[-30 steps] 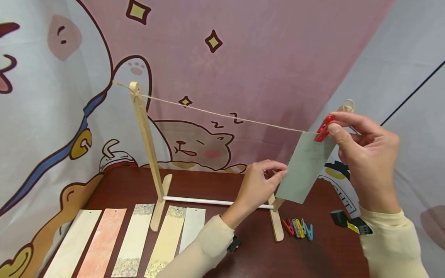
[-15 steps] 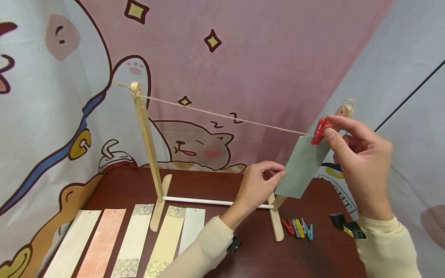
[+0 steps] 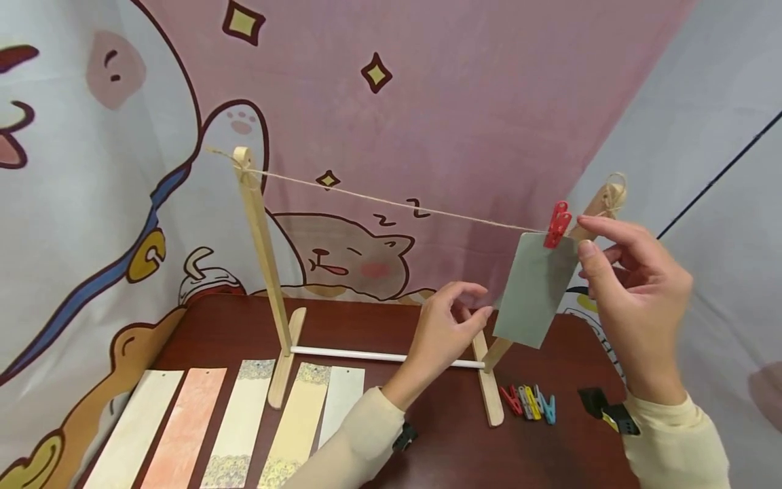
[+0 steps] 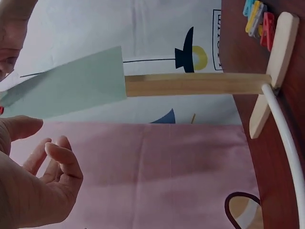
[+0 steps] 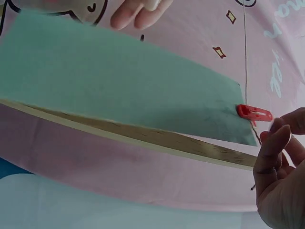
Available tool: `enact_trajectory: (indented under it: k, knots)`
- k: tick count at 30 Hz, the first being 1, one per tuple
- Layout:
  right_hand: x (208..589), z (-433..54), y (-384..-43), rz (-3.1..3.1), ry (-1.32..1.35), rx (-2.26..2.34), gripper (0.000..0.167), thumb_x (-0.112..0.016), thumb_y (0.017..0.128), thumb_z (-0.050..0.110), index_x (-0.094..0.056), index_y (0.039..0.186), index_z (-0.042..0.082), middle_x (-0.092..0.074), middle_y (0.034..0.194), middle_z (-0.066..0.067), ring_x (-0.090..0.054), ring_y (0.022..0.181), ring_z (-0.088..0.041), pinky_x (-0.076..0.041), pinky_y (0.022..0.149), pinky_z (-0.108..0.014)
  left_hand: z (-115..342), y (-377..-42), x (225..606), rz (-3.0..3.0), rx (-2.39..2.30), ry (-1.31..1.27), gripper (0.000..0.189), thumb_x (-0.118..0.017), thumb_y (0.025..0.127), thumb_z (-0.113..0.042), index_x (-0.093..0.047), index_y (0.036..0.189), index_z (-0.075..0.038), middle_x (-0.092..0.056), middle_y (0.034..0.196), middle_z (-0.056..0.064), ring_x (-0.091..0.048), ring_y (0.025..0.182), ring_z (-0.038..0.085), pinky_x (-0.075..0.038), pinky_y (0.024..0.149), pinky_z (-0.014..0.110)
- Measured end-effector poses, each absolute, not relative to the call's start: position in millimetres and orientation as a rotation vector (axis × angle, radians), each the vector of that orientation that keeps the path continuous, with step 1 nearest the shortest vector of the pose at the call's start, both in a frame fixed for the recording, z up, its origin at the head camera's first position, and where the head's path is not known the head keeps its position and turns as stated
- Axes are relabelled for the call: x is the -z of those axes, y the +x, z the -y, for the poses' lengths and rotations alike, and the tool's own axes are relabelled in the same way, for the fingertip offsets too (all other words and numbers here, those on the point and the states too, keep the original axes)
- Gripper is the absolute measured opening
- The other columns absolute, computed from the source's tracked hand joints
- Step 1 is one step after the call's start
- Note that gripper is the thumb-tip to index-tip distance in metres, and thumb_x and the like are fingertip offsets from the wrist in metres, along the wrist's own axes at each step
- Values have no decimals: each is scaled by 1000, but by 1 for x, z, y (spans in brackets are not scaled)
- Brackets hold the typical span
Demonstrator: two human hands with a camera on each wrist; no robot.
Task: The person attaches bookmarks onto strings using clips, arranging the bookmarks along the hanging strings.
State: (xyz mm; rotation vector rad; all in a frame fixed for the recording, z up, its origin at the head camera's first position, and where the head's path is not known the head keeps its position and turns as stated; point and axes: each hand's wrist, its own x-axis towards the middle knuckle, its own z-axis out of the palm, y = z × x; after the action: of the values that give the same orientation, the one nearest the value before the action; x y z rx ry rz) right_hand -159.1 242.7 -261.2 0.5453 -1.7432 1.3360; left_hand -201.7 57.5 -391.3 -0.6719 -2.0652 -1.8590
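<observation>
A grey-green paper card [image 3: 530, 292] hangs from a thin twine line [image 3: 385, 201] in the head view. One red clothespin [image 3: 557, 225] clips its top edge to the twine. My right hand [image 3: 641, 292] is just right of the clothespin, thumb and index finger parted, holding nothing. To the card's left is my left hand [image 3: 449, 326], its thumb and fingers loosely bent with a gap between them. In the left wrist view its thumb lies close to the card [image 4: 81, 86]; whether they touch is hard to tell. The right wrist view shows the clothespin [image 5: 255, 113] apart from the fingertips.
Two wooden posts [image 3: 263, 251] joined by a white rod [image 3: 373, 354] carry the twine above a dark red table [image 3: 440, 435]. Several clothespins [image 3: 530, 403] lie beside the right foot. Several paper strips [image 3: 183, 428] lie at the left. A cartoon-printed cloth hangs behind.
My right hand has let go of the red clothespin, which stays clipped on the card and twine. My left fingers have come off the card's edge and moved slightly left.
</observation>
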Motion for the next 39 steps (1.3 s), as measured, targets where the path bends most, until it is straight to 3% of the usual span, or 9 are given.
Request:
enact_trajectory:
  k: [3, 6, 12, 20, 31, 39]
  knots:
    - [270, -245, -158, 1743, 537, -1324, 27, -70, 96, -8, -72, 121, -20, -73, 119, -23, -63, 82, -16, -49, 60, -13, -51, -199, 396, 2091, 1851, -651, 24, -82, 97, -12, -77, 120, -10, -71, 99, -4, -60, 77, 5, -48, 66, 21]
    - [279, -247, -155, 1723, 519, -1337, 27, -69, 96, -9, -71, 120, -21, -72, 124, -24, -63, 89, -20, -49, 60, -12, -45, -196, 401, 2125, 1851, -637, 28, -82, 97, -17, -76, 124, -11, -70, 97, -4, -60, 74, 6, -46, 62, 21]
    - [296, -253, -151, 1660, 466, -1378, 29, -69, 94, -10, -70, 121, -22, -72, 118, -21, -62, 83, -17, -50, 62, -13, -34, -190, 413, 2237, 1805, -597, 44, -83, 95, -30, -71, 134, -13, -71, 114, -4, -58, 73, 9, -45, 63, 24]
    - [313, -259, -150, 1647, 415, -1348, 32, -67, 96, -8, -69, 127, -18, -75, 110, -15, -54, 72, -13, -46, 63, -14, -18, -177, 427, 2394, 1838, -580, 64, -82, 93, -48, -61, 146, -18, -59, 141, -7, -61, 106, 17, -50, 85, 33]
    - [334, -266, -156, 1566, 380, -1467, 28, -66, 97, -10, -68, 121, -24, -76, 106, -16, -58, 74, -15, -47, 66, -16, 3, -171, 439, 2425, 1775, -457, 64, -84, 93, -44, -60, 146, -17, -62, 133, -6, -62, 101, 18, -50, 83, 34]
    - [359, -279, -160, 1819, 154, -1266, 25, -65, 103, -1, -73, 123, -15, -77, 109, -7, -55, 72, -11, -44, 65, -16, 21, -165, 444, 2484, 1744, -269, 83, -83, 92, -48, -46, 158, -14, -49, 149, -1, -57, 107, 19, -52, 79, 39]
